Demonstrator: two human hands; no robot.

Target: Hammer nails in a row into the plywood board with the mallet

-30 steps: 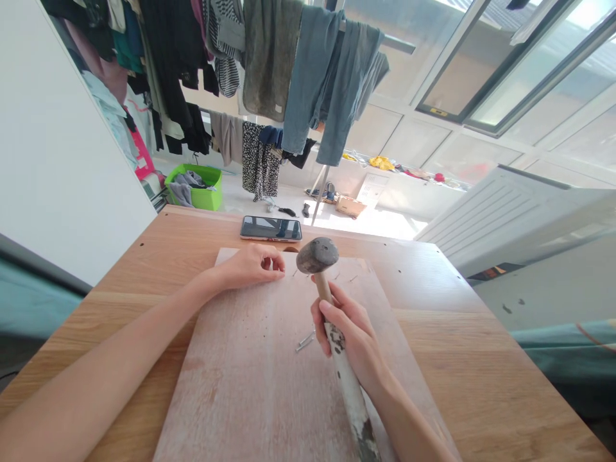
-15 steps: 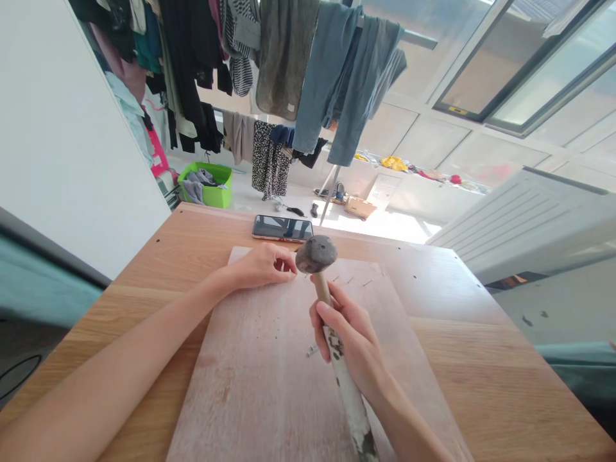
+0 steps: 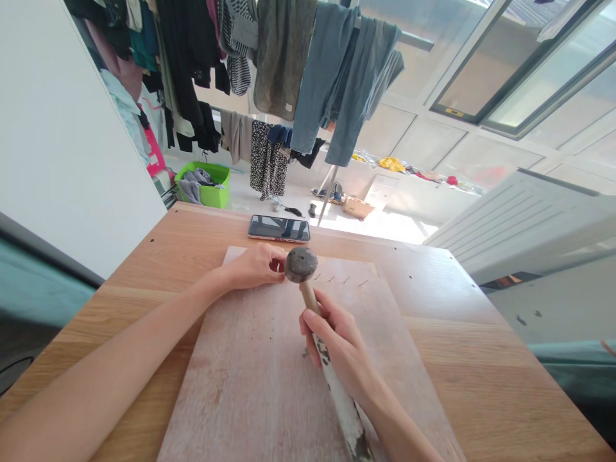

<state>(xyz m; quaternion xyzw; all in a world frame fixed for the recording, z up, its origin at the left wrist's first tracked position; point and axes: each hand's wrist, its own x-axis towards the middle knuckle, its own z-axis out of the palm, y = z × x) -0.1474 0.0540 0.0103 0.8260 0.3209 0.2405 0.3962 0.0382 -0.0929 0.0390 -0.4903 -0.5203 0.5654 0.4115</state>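
Note:
My right hand [image 3: 337, 330] is wrapped around the handle of a hammer [image 3: 332, 385], which has a rounded dark grey head and worn white paint on its handle. The head is raised close to the fingertips of my left hand [image 3: 260, 264]. Those fingers are pinched together at the far part of a pale wooden board [image 3: 240, 378], and the hammer head partly hides whatever is between them. To the right of the head, several thin nails [image 3: 345, 280] stand in a row in the board. A few loose nails [image 3: 305, 352] lie partly hidden beside my right hand.
The board rests on a wooden table [image 3: 481, 359]. A phone [image 3: 279, 228] lies near the table's far edge, just beyond the board. Past the table are a green basket [image 3: 216, 186] with cloth in it and hanging clothes [image 3: 317, 83]. A white panel [image 3: 72, 128] stands at the left.
The hammer head has moved down and left, nearer my left fingertips. My left hand keeps its pinch at about the same place on the board. The view has shifted slightly.

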